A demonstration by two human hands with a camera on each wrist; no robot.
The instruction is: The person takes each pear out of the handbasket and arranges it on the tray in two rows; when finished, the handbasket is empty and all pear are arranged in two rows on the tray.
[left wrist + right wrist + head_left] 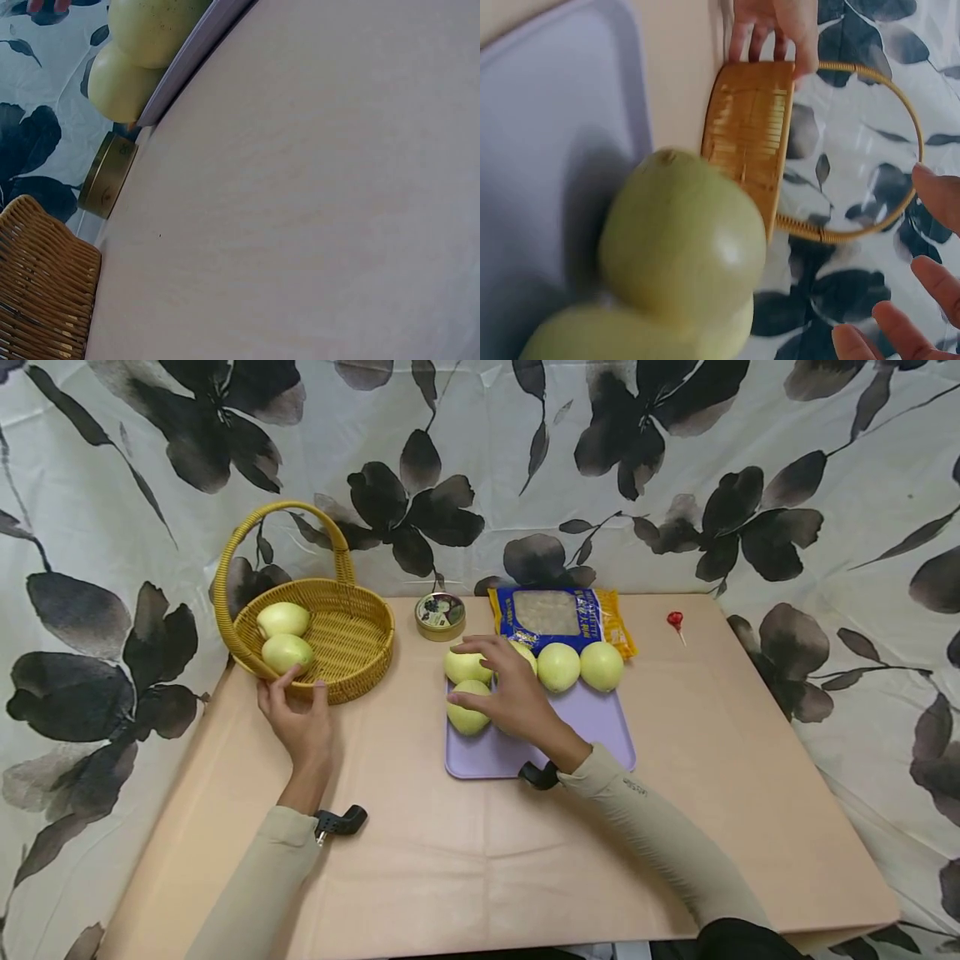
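Observation:
A yellow woven basket (360, 681) with a tall handle stands on the left, two round pale green fruits (288, 653) inside it. My left hand (300, 727) holds its front rim, fingers against the rim; the right wrist view shows this same grip from the side. Several more such fruits (682, 247) sit on a lilac tray (480, 764), along its back and left side. Above the tray's left part is my right hand (513, 693), fingers spread and thumb apart, close over the front-left fruit (467, 720). Nothing is held in it, and it partly hides the fruits behind.
Behind the tray lies a blue and yellow packet (555, 614) with a clear window. A round gold tin (440, 616) stands between basket and packet. Further right is a red lollipop (676, 620). A flower-patterned cloth (480, 468) hangs along the table's back edge.

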